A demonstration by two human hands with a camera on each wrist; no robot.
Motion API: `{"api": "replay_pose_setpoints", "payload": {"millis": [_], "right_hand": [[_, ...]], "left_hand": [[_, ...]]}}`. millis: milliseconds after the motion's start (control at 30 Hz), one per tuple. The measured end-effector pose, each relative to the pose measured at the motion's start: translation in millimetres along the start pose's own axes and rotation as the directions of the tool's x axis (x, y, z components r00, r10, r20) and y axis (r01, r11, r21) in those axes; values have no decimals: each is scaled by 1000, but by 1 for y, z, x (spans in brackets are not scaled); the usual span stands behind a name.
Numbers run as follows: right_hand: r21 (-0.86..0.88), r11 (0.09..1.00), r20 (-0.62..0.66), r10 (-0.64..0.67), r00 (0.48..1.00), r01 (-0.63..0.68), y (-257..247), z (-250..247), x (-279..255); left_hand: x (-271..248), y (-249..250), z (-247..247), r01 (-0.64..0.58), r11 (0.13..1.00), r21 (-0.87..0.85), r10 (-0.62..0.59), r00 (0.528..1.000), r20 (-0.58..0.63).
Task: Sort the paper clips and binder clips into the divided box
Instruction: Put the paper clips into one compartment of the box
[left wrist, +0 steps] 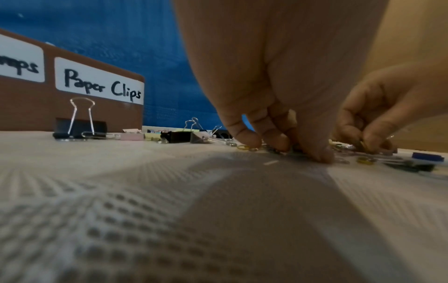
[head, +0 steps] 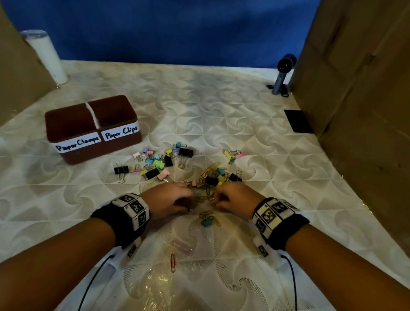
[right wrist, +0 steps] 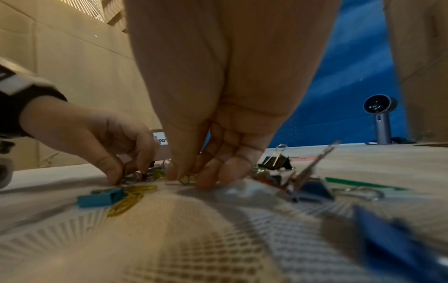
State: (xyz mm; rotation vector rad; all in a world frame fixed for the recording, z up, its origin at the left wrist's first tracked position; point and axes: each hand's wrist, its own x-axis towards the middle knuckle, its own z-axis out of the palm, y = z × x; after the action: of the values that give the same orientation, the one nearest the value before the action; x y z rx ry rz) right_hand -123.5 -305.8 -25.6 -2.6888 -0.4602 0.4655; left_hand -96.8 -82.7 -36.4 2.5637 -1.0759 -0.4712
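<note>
The brown divided box [head: 92, 144] sits at the left, labelled "Paper Clamps" and "Paper Clips". Mixed binder clips [head: 160, 164] and paper clips [head: 205, 194] lie scattered mid-table. Both hands are down in the near part of the pile. My left hand [head: 188, 203] has its fingertips [left wrist: 252, 141] curled onto paper clips [left wrist: 247, 147] and pinches some of them. With thumb and fingers, my right hand [right wrist: 186, 178] pinches a green paper clip [right wrist: 185, 181]. A teal binder clip [head: 207, 222] with yellow paper clips [right wrist: 128, 199] lies just in front of the hands.
Cardboard walls stand at the left [head: 9, 78] and right [head: 375, 95]. At the back are a white tumbler [head: 47, 54] on the left and a small grey fan [head: 282, 73] on the right, near a black card [head: 298, 121]. Loose orange [head: 173, 263] and pink [head: 182, 246] paper clips lie closer to me.
</note>
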Motion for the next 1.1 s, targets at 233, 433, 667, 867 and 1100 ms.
{"api": "replay_pose_setpoints", "payload": {"millis": [233, 433, 667, 867, 1100], "right_hand": [[22, 999, 12, -26, 1000, 26, -5, 2, 10], [-36, 999, 41, 8, 999, -7, -3, 4, 14], [-37, 999, 117, 5, 993, -1, -3, 2, 7], [53, 999, -52, -2, 999, 5, -12, 0, 15], [53, 998, 30, 28, 999, -29, -28, 6, 35]], "left_hand": [[9, -5, 1, 41, 999, -12, -41, 999, 14], [5, -6, 4, 16, 1000, 17, -16, 999, -39], [-4, -10, 5, -11, 993, 119, 24, 995, -100], [-1, -9, 4, -5, 978, 210, 33, 991, -131], [-16, -22, -7, 195, 975, 110, -170, 965, -202]]}}
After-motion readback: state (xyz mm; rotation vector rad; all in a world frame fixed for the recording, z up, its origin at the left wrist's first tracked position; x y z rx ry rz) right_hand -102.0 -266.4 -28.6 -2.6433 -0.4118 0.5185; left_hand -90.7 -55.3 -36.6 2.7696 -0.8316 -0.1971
